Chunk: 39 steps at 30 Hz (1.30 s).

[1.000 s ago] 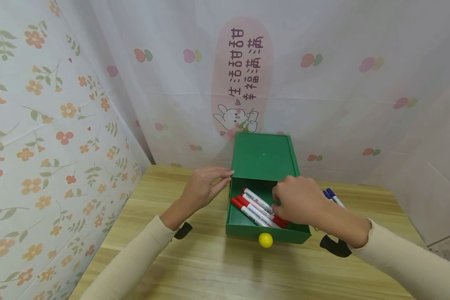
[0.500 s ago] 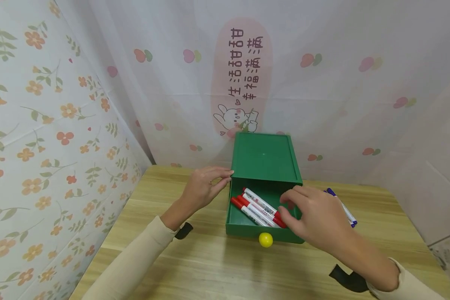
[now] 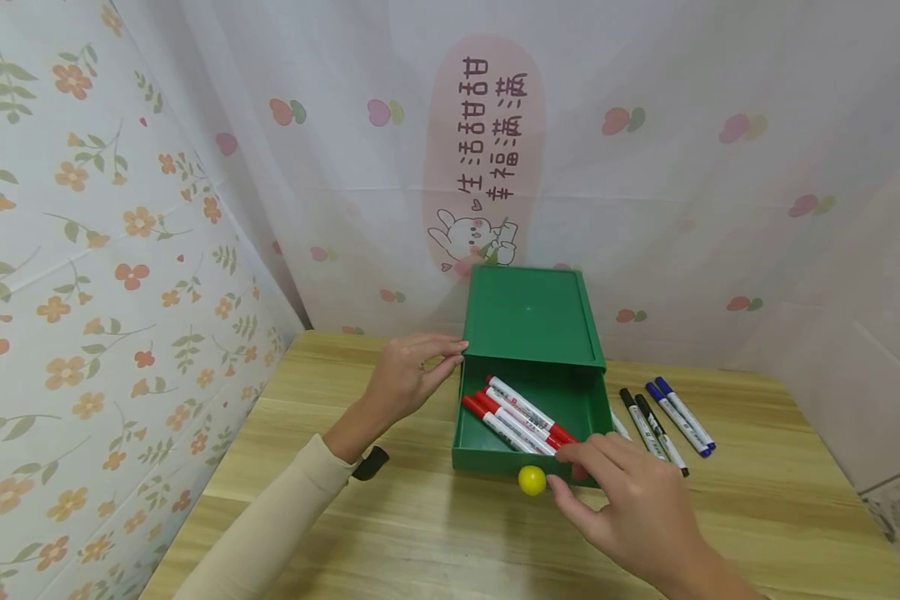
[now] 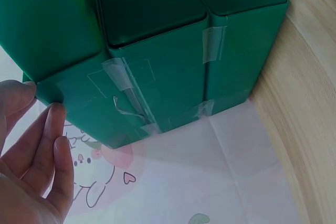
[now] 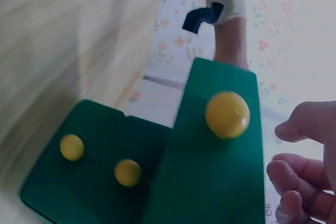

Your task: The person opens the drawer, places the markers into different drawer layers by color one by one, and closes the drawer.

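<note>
A green drawer cabinet [image 3: 531, 315] stands on the table with its top drawer [image 3: 585, 410] pulled out. Several red-capped whiteboard markers [image 3: 521, 417] lie slanted in that drawer. My left hand [image 3: 403, 379] touches the cabinet's left front corner with thumb and fingertips, which the left wrist view also shows on the cabinet edge [image 4: 73, 69]. Just in front of the drawer hovers my right hand [image 3: 637, 508], fingers loosely bent and holding nothing, thumb beside the yellow knob [image 3: 532, 480]. A gap shows between its fingers and the drawer front [image 5: 210, 182] in the right wrist view.
Two blue-capped markers [image 3: 686, 417] and two black-capped markers [image 3: 652, 429] lie on the wooden table [image 3: 390, 533] to the right. Another white marker [image 3: 621, 427] is partly hidden beside the drawer. A printed curtain [image 3: 667, 192] hangs behind the cabinet. Two lower knobs [image 5: 72, 147] show below.
My right hand has come out of the drawer and moved toward me to the drawer's front, uncovering the black-capped markers on the table. The left hand stays at the cabinet's corner.
</note>
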Each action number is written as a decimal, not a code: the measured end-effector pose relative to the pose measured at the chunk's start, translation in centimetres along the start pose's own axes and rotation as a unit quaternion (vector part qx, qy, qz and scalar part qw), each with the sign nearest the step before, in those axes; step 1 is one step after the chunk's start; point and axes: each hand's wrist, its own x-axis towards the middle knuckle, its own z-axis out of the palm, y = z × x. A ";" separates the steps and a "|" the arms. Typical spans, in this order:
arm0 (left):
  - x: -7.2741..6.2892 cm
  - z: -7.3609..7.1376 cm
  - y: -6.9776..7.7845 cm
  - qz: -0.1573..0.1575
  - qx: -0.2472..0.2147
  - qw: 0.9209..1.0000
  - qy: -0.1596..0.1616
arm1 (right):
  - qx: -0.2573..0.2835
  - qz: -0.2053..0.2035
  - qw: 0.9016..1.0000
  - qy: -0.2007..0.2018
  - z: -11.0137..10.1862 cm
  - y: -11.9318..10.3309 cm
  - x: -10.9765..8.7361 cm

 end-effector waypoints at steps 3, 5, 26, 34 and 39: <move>0.0 0.0 0.0 0.002 0.000 1.000 0.001 | 0.007 0.006 1.000 -0.010 0.4 -0.4 -0.9; 0.0 0.0 0.0 0.002 0.000 1.000 0.001 | -0.001 0.003 1.000 -0.014 0.7 -0.5 -1.2; -0.1 0.0 0.0 0.005 -0.009 1.000 0.007 | -0.052 -0.012 0.998 -0.020 1.8 -0.6 -1.1; 0.0 0.0 0.0 0.007 -0.017 1.000 0.012 | -0.049 -0.022 0.999 0.000 2.8 0.9 -0.2; 0.0 0.0 0.0 0.002 -0.016 1.000 0.006 | -0.054 -0.028 0.998 0.011 3.6 2.1 0.4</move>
